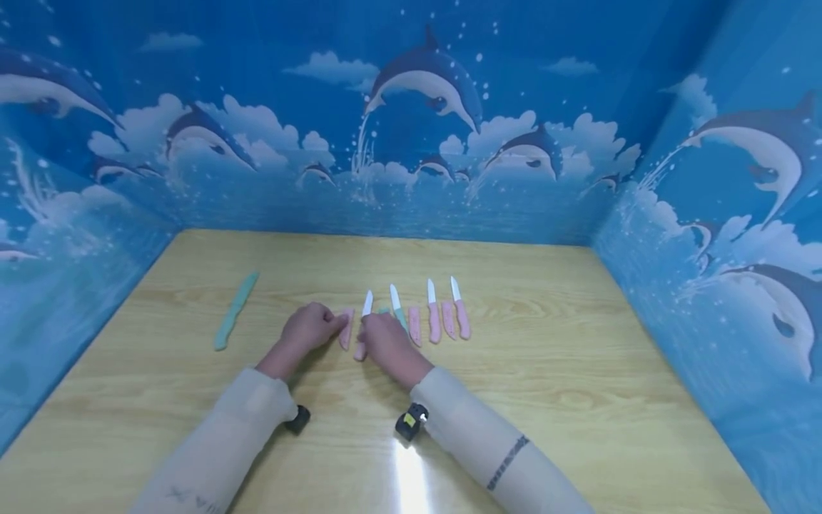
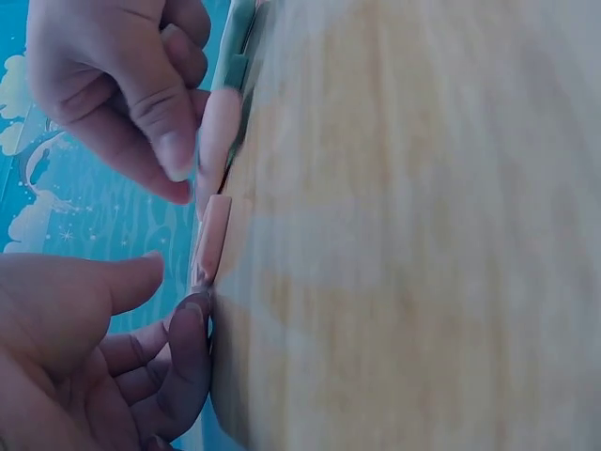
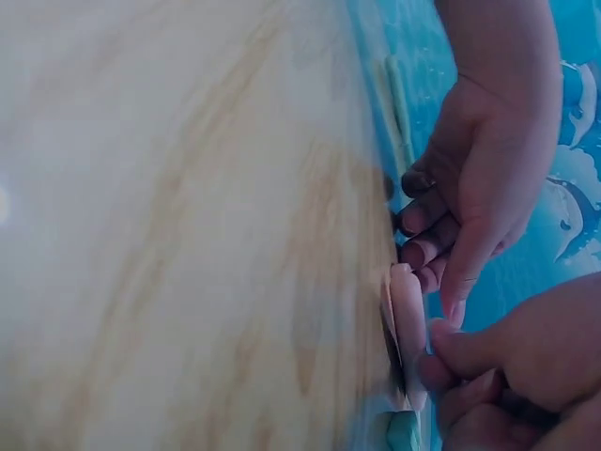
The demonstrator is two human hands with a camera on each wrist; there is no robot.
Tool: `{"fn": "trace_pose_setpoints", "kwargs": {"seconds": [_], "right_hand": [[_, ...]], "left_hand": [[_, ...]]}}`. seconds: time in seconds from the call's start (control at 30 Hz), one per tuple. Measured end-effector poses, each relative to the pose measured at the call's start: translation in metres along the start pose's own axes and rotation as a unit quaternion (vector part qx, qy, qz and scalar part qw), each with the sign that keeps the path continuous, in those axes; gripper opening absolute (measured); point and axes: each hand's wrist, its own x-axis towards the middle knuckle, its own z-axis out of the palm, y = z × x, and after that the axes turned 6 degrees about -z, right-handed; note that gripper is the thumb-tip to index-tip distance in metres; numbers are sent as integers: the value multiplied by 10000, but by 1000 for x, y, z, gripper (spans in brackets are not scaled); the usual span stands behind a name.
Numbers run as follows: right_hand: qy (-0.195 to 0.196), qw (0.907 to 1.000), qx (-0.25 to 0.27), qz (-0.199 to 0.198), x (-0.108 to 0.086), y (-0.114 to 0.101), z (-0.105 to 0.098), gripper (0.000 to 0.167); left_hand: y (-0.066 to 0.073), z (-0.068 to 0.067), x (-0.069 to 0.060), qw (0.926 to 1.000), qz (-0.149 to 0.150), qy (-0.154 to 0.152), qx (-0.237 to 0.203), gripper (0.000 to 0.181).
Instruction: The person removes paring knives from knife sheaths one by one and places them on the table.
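Observation:
Near the middle of the table, my left hand point(image 1: 313, 327) touches a pink knife sheath point(image 1: 346, 330) with its fingertips. In the left wrist view, that hand's thumb stands apart from the fingers beside the sheath point(image 2: 212, 240). Just to the right, my right hand point(image 1: 388, 343) pinches a small paring knife by its pink handle point(image 1: 360, 351). Its white blade point(image 1: 368, 303) points away from me. The handle point(image 3: 408, 310) lies close to the tabletop in the right wrist view. Part of the knife is hidden by the right hand.
Right of the hands lie a green-handled knife point(image 1: 398, 308), partly covered green sheath point(image 1: 384, 311), pink sheath point(image 1: 415, 325), pink knife point(image 1: 434, 321), another pink sheath point(image 1: 448, 320) and another pink knife point(image 1: 462, 319). A longer green knife point(image 1: 235, 312) lies far left. Dolphin-print walls enclose the table point(image 1: 578, 400).

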Motion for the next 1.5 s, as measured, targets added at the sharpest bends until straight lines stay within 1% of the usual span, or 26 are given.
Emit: {"fn": "trace_pose_setpoints", "kwargs": {"seconds": [0.1,0.2,0.27,0.33,0.4,0.47,0.6,0.67,0.83,0.87,0.97,1.0,1.03,1.1,1.13,1.27,1.37,1.5], "right_hand": [[101,9998,169,77,-1,-1,-1,12],[131,9993,314,177,-1,-3,-4,23],[128,9994,308,126,-2,-4,-5,30],[134,9997,212,0,-2,-4,-4,31],[107,9998,99,-122,-3,-3,-2,24],[53,9998,-53,-184,-3,-2,0,21],[-70,9992,-312,-256,-3,0,1,24],[-139,9986,-375,-354,-3,0,-1,23],[-462,9962,-456,-580,-2,1,-9,28],[-519,9958,-483,-575,-2,2,-10,27],[-575,9969,-386,-367,-4,2,-13,9],[-557,9976,-322,-271,-4,1,-14,11],[-534,9981,-245,-197,-5,1,-14,19],[-481,9987,-123,-120,-4,-1,-16,34],[-491,9987,-73,-124,-4,-2,-17,37],[-681,9971,-149,-310,2,-9,-18,36],[-770,9954,-349,-447,6,-14,-16,31],[-836,9922,-628,-681,15,-26,-12,30]], "left_hand": [[-2,-1,-3,10000,-9,65,-3,50],[-6,-4,-6,9999,23,121,-4,44],[-8,-5,-8,9999,62,88,18,42],[-10,-5,-9,10000,69,44,34,38],[-10,-5,-10,10000,53,-29,65,36],[-9,-5,-11,9999,52,-37,107,32],[-7,-6,-13,9999,69,-97,93,30],[-7,-7,-15,9999,89,-129,62,29],[-11,-16,-18,9998,171,-107,68,31],[-12,-17,-19,9998,180,-104,62,31],[-18,-21,-20,9997,195,-96,54,31],[-20,-21,-20,9998,198,-84,57,32],[-21,-22,-21,9998,206,-53,59,32],[-25,-24,-22,9996,269,12,104,33],[-26,-24,-23,9995,298,36,117,33],[-30,-27,-27,9992,342,97,158,33],[-32,-30,-30,9994,284,90,179,34],[-37,-36,-33,9994,221,129,239,36]]}}
